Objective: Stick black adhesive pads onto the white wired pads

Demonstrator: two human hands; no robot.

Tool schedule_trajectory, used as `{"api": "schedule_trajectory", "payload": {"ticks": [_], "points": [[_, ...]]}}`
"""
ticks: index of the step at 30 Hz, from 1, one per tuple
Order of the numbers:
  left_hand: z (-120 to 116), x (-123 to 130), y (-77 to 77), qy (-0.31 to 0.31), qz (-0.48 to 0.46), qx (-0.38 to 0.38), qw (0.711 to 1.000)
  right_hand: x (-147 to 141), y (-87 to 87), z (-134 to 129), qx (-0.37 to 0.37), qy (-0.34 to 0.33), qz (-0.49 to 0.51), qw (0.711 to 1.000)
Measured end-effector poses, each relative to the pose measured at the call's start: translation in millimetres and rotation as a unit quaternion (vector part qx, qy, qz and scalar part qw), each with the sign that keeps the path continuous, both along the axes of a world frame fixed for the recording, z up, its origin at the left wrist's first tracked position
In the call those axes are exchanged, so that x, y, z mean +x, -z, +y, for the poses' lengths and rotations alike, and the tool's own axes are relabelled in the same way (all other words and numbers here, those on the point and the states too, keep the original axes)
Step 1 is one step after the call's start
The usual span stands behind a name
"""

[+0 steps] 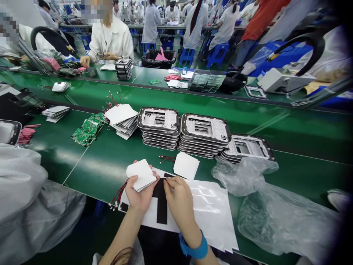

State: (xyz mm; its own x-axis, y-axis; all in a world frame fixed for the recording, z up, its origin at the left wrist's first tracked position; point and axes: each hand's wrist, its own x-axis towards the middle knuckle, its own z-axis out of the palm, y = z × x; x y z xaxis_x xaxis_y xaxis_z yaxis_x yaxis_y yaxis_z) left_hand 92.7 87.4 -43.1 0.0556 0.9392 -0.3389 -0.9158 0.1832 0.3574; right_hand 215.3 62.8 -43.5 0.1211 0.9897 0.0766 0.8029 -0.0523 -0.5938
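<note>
My left hand [140, 191] holds a small stack of white flat panels [141, 173], thumb on top. Thin red and black wires with white connectors [118, 195] hang from the stack on the left. My right hand [178, 197], with a blue wristband [194, 247] on the wrist, pinches at the edge of a black strip [162, 211]; the exact grip is partly hidden by the fingers. The strip lies on a glossy white sheet [211, 209] at the table's front edge. Just beyond the sheet rests another white panel [186, 165] with wires.
Stacked black-and-white frames [158, 127] stand in several piles behind my hands. Left of them are more white panels [121, 117] and green circuit boards [88, 129]. Crumpled clear plastic [275, 213] covers the right side. A grey sleeve [24, 195] is close at left; a co-worker [111, 36] sits opposite.
</note>
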Motion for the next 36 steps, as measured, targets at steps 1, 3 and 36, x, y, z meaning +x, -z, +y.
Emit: {"api": "schedule_trajectory", "payload": {"ticks": [1, 3, 36], "points": [[0, 0, 0.3, 0.0, 0.0, -0.001, 1.0, -2, 0.5, 1, -0.003, 0.013, 0.008, 1.0], [0, 0, 0.8, 0.0, 0.0, -0.004, 1.0, -3, 0.3, 3, -0.012, 0.034, 0.025, 0.999], [0, 11, 3.2, -0.039, -0.016, 0.01, 0.999, 17, 5.2, 14, -0.119, -0.029, -0.04, 0.992]]}}
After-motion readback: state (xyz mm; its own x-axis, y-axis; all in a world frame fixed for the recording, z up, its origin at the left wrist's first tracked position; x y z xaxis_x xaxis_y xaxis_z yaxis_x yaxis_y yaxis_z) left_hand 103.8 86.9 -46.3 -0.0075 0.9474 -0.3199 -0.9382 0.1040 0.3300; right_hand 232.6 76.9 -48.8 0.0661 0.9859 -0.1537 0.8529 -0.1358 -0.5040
